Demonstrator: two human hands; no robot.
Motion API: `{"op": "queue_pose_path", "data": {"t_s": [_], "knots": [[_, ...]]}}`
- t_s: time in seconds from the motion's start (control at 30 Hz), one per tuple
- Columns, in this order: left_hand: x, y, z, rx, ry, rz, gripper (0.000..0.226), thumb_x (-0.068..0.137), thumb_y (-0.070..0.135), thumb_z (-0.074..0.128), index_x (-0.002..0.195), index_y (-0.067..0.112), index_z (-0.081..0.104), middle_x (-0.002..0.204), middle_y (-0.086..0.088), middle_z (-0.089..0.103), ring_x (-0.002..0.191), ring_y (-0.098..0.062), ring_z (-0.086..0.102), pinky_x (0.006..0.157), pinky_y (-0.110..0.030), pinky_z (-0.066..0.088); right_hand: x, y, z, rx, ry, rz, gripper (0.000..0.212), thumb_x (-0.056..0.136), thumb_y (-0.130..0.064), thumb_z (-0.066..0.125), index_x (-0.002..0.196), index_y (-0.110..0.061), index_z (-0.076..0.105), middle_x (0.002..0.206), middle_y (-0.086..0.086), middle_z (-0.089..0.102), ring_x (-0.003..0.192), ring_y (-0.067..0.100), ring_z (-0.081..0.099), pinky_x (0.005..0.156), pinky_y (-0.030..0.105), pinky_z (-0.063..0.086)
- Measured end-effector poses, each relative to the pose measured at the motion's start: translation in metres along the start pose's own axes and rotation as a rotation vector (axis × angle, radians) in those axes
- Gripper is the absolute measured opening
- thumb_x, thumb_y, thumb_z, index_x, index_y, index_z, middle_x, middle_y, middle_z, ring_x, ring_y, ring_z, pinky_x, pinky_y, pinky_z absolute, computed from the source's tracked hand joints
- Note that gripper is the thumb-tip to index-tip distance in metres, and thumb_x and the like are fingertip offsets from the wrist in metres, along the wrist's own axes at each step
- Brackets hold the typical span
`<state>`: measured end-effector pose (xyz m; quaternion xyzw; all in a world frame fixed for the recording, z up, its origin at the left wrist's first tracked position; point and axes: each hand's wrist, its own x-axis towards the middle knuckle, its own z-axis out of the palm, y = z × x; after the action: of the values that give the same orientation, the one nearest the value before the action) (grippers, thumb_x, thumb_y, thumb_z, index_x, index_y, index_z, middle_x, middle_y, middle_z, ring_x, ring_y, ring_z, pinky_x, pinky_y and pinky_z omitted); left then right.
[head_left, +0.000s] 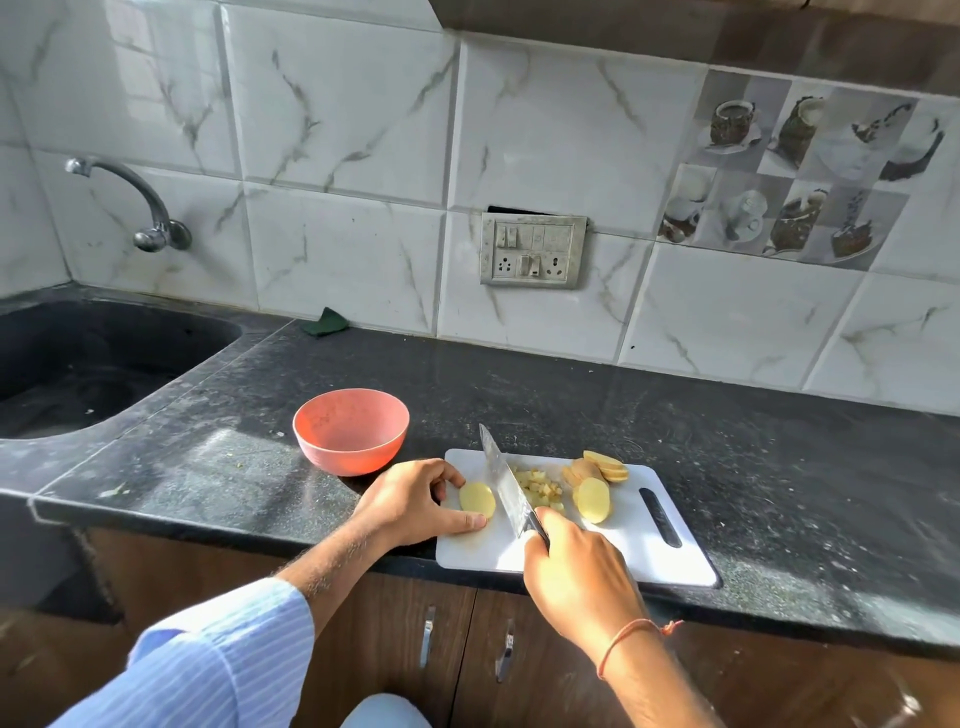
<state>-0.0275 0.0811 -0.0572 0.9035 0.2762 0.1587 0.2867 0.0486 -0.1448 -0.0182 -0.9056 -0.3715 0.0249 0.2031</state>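
Note:
A white cutting board (644, 551) lies on the black counter near its front edge. My left hand (410, 501) pinches a pale potato slice (477, 500) flat on the board's left end. My right hand (576, 571) grips the dark handle of a large knife (503, 480), whose blade rests edge-down just right of that slice. Diced potato (540, 486) is heaped behind the blade. A larger potato piece (593, 500) and a few stacked slices (605, 465) lie further right.
An empty coral bowl (350, 431) stands just left of the board. A dark sink (78, 364) with a wall tap (150, 218) is at the far left. A green scrap (324, 323) lies by the tiled wall. Cabinet doors with handles (427, 644) are below.

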Motion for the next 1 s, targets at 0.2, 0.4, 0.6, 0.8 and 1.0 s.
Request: {"op": "queue_pose_path", "data": {"t_s": [0.2,0.4,0.6,0.8,1.0], "knots": [[0.002,-0.001,0.001,0.007,0.015,0.011,0.063,0.061,0.081,0.083,0.108,0.040,0.071,0.084,0.015,0.064,0.070,-0.005,0.056,0.056,-0.020,0.040,-0.004,-0.009,0.001,-0.022,-0.007,-0.002,0.028,0.103,-0.033,0.037,0.120,-0.027,0.059,0.114,0.005,0.074,0.111,0.033,0.066,0.087,0.044,0.050],[0.003,-0.002,0.001,0.010,0.033,0.025,0.062,0.062,0.081,0.084,0.108,0.040,0.073,0.082,0.017,0.063,0.069,-0.004,0.055,0.053,-0.014,0.033,-0.005,-0.011,-0.003,-0.009,0.004,-0.012,0.023,0.102,-0.031,0.037,0.112,-0.026,0.057,0.103,0.004,0.074,0.097,0.030,0.067,0.077,0.042,0.049],[0.003,-0.002,0.003,-0.003,0.045,0.017,0.060,0.061,0.080,0.084,0.105,0.040,0.074,0.080,0.016,0.063,0.066,-0.003,0.052,0.052,-0.016,0.032,-0.007,-0.021,-0.001,-0.083,-0.063,-0.005,0.032,0.103,-0.026,0.033,0.130,-0.028,0.050,0.112,0.007,0.074,0.106,0.031,0.068,0.079,0.039,0.048],[0.002,0.000,0.002,0.014,0.038,0.003,0.063,0.062,0.080,0.084,0.110,0.040,0.074,0.082,0.016,0.063,0.068,-0.004,0.054,0.051,-0.015,0.032,0.014,-0.036,-0.005,-0.146,-0.179,0.072,0.032,0.105,-0.024,0.029,0.133,-0.024,0.045,0.124,0.013,0.067,0.115,0.035,0.063,0.089,0.043,0.049],[0.001,-0.001,0.004,0.012,0.060,0.002,0.067,0.060,0.084,0.081,0.111,0.040,0.075,0.087,0.019,0.067,0.076,-0.004,0.061,0.056,-0.016,0.040,-0.003,-0.022,-0.008,-0.151,-0.099,-0.009,0.037,0.107,-0.031,0.031,0.141,-0.028,0.046,0.116,0.008,0.072,0.111,0.031,0.067,0.087,0.041,0.052]]}}
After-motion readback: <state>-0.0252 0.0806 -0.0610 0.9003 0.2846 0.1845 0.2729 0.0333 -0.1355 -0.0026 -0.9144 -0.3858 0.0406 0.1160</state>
